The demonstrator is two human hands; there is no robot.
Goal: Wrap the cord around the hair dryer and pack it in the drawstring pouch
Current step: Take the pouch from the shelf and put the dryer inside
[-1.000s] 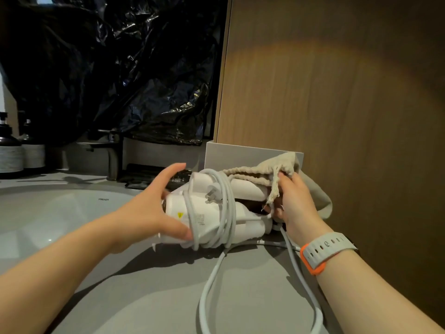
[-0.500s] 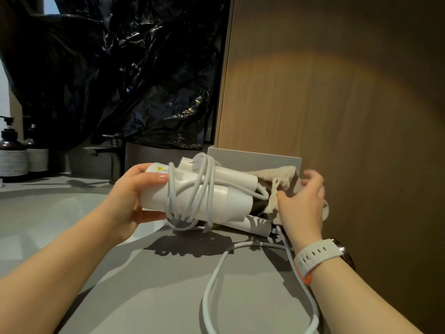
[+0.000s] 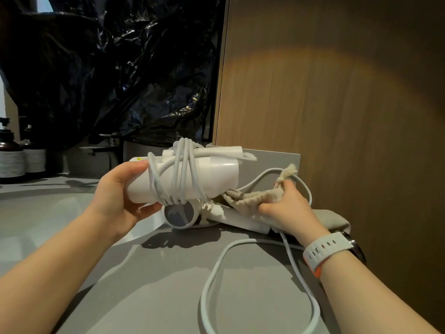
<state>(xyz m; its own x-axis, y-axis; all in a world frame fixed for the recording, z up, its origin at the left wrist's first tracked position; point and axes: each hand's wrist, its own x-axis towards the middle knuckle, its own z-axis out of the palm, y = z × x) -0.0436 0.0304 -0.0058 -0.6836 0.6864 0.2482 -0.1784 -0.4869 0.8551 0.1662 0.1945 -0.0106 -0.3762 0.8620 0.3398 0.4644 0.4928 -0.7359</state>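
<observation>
Grey counter (image 3: 156, 285) carries a loose white cord loop (image 3: 209, 273) and two bottles (image 3: 10, 162)

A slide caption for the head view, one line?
Left hand holds hair dryer, cord wrapped round; right hand grips drawstring pouch.

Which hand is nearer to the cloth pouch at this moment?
The right hand: it grips the pouch at its gathered mouth. The left hand is apart from it, to the left, holding the hair dryer.
</observation>
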